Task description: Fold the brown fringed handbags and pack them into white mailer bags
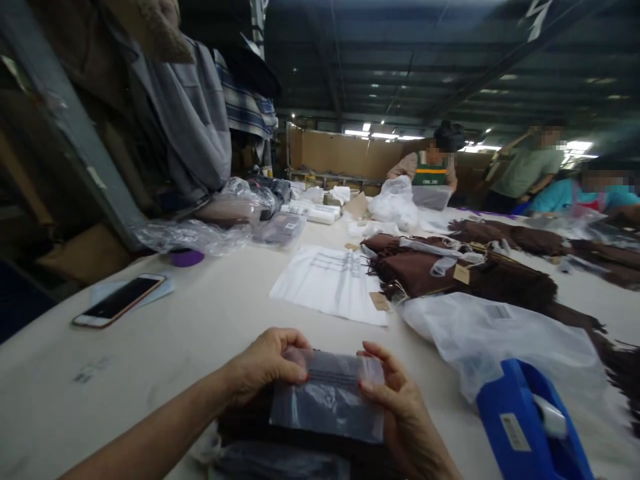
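A small clear plastic bag (327, 398) is stretched between my two hands at the lower middle of the view. My left hand (273, 363) pinches its upper left corner between thumb and fingers. At the upper right corner, my right hand (395, 393) grips the bag with the thumb in front. Beneath the bag lies dark brown fabric (300, 439), with more clear plastic (280, 461) at the bottom edge. What the bag contains, if anything, cannot be made out.
A blue tape dispenser (530, 420) stands at right beside a large plastic bag (500, 333). Brown fringed scarves (465, 267) and a white printed sheet (330, 283) lie beyond. At left are a phone (123, 300) and purple tape (186, 257). Several people work across the table (210, 300).
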`<state>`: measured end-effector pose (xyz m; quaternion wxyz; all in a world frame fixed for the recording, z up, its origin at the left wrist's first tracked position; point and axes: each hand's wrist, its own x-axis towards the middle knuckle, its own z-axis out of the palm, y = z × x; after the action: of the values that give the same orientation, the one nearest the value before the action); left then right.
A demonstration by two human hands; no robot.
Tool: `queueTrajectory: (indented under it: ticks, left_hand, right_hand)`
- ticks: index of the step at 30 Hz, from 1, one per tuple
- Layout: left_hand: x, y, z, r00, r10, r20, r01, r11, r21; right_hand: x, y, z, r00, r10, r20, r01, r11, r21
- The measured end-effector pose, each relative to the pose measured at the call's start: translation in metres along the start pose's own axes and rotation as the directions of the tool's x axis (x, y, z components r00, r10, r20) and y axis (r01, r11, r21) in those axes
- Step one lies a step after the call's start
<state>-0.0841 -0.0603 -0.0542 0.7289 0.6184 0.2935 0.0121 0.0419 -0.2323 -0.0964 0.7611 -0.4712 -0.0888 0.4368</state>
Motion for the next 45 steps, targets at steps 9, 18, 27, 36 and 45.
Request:
queueTrajectory:
  ticks: [9,18,27,36,45]
  left_hand:
    - [0.015,-0.012,-0.012,0.986,0.142,-0.093,-0.090,0.902,0.422]
    - [0.013,-0.057,-0.023,0.696,0.709,0.114,-0.261,0.101,0.960]
    - [0.021,-0.076,-0.020,0.697,0.344,0.630,-0.625,-0.141,0.768]
    - [0.027,-0.080,-0.021,0.738,0.266,0.620,-0.638,-0.021,0.770]
    - [-0.018,-0.080,-0.034,0.628,0.397,0.669,-0.644,-0.216,0.733]
  right_hand:
    - [0.018,0.013,0.004,0.983,-0.185,0.015,0.161,0.813,-0.560]
    - [0.040,0.042,-0.018,0.686,-0.542,0.485,0.594,0.031,-0.804]
    - [0.030,0.016,-0.004,0.596,-0.451,0.664,0.553,-0.369,-0.747]
    - [0.025,0.059,-0.012,0.500,-0.248,0.830,0.492,-0.707,-0.508]
    - [0.016,0.056,-0.012,0.595,-0.208,0.776,0.490,-0.672,-0.556]
